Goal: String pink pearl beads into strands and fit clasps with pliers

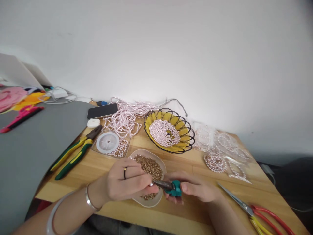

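My left hand [130,181], wearing a dark ring and bracelets, is closed in a pinch. A small shiny bead [151,184] shows at its fingertips. My right hand [193,187] is wrapped round needle-nose pliers [174,188] with teal handles. The pliers' dark jaws point left and their tip meets the bead at the left fingertips. Any thread there is too fine to make out. Beneath both hands stands a pale dish [149,204] holding many small gold beads [153,168], partly hidden by the left hand.
Behind the dish, a black wire basket [189,148] with yellow lining holds pink beads. Larger pliers [78,151], a spool [107,142], a phone [102,111] and bead strings [122,120] lie left. Bagged bead strands [225,143] and red-and-yellow-handled scissors [251,209] lie right.
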`<move>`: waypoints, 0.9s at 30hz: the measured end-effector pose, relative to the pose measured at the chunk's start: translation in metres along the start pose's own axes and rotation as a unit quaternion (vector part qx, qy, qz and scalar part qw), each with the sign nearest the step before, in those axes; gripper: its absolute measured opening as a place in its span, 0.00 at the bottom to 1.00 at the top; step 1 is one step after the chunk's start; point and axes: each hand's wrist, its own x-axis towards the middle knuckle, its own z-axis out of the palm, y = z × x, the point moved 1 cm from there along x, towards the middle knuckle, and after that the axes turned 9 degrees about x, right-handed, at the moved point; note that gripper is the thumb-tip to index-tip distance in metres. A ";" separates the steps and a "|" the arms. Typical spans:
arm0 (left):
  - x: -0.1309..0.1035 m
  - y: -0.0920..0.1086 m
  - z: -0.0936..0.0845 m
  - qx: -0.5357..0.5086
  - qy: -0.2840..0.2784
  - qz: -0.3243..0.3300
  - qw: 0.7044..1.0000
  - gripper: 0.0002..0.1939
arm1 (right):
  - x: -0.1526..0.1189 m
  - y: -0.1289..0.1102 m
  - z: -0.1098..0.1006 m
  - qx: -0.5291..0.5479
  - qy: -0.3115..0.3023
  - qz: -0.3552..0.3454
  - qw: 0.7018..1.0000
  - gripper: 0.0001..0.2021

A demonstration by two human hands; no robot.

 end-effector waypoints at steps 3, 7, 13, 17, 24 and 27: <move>0.001 0.000 0.000 -0.002 0.008 0.006 1.000 0.10 | 0.001 0.003 -0.001 0.012 -0.002 0.000 1.000 0.30; 0.005 -0.001 0.003 -0.045 0.002 -0.003 0.999 0.13 | 0.001 0.005 -0.002 0.038 -0.010 0.006 0.999 0.30; 0.006 -0.007 0.007 -0.120 0.001 -0.039 0.992 0.07 | 0.001 0.004 -0.003 0.060 -0.026 0.011 0.998 0.29; 0.006 -0.010 0.008 -0.171 -0.004 -0.043 0.984 0.09 | 0.000 0.004 -0.003 0.061 -0.023 0.006 0.998 0.28; 0.009 -0.009 0.008 -0.117 0.013 -0.003 0.993 0.05 | -0.006 0.002 -0.006 0.053 -0.010 -0.016 0.998 0.25; 0.009 -0.009 0.005 -0.117 0.005 -0.023 0.993 0.06 | -0.007 0.002 -0.007 0.052 -0.007 -0.021 0.998 0.24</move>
